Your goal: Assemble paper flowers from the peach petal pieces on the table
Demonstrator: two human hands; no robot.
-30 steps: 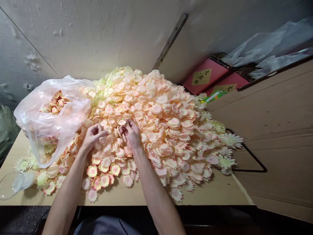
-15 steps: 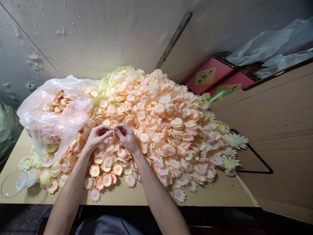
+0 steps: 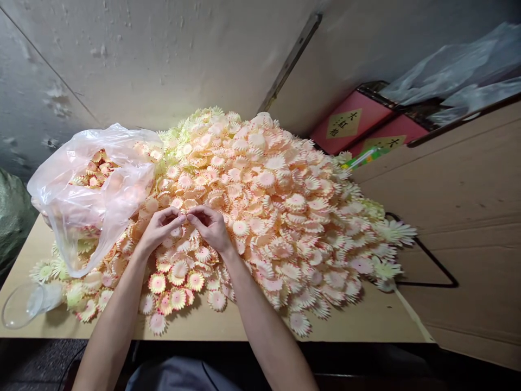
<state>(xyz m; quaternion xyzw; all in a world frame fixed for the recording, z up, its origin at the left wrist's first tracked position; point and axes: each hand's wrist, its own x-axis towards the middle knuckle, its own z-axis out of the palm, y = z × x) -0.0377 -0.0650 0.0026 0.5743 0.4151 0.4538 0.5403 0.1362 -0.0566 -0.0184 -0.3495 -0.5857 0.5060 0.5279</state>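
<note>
1. Left hand (image 3: 157,231) and right hand (image 3: 212,228): apart a second ago, fingertips now meeting, pinched shut on one flower (image 3: 186,218), barely visible.
2. Flower held just above the pile (image 3: 285,217), near the bag (image 3: 89,190).

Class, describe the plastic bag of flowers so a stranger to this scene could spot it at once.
Start at the heap of paper flowers on the wooden table. At its left edge, beside the left hand, slumps the plastic bag: the only translucent thing with flowers inside.
</note>
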